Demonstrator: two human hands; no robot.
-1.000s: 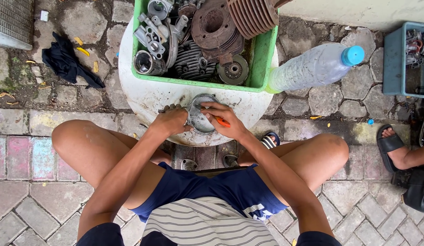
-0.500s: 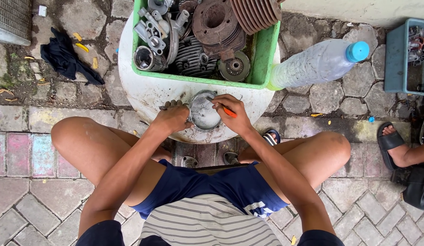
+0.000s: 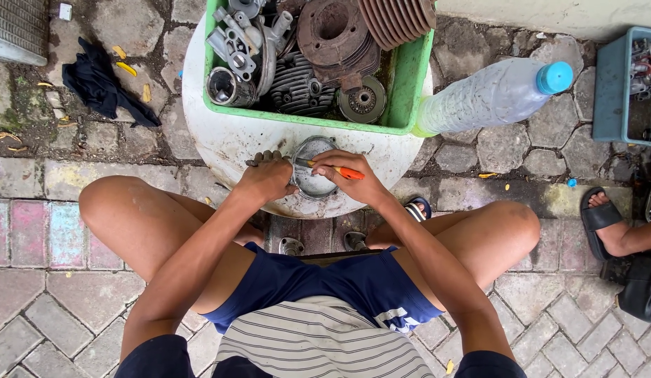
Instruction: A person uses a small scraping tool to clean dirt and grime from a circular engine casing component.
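The tabletop (image 3: 220, 143) is white, smudged with grey grime. On it the crate (image 3: 408, 84) is bright green, and the engine parts (image 3: 325, 49) inside are dull grey and rust brown, with ribbed fins. Below the crate, the round metal cover (image 3: 313, 183) is pale silver-grey, and the tool (image 3: 339, 170) across it has an orange handle. Right of the crate, the plastic bottle (image 3: 483, 94) is clear and cloudy with a light blue cap. Left of the tabletop, the rag (image 3: 101, 82) is dark navy. Below the tabletop, the shorts (image 3: 339, 287) are navy blue, and the shirt (image 3: 318, 343) is grey with thin dark stripes. The paving (image 3: 31, 231) is grey, with faded pink and blue blocks.
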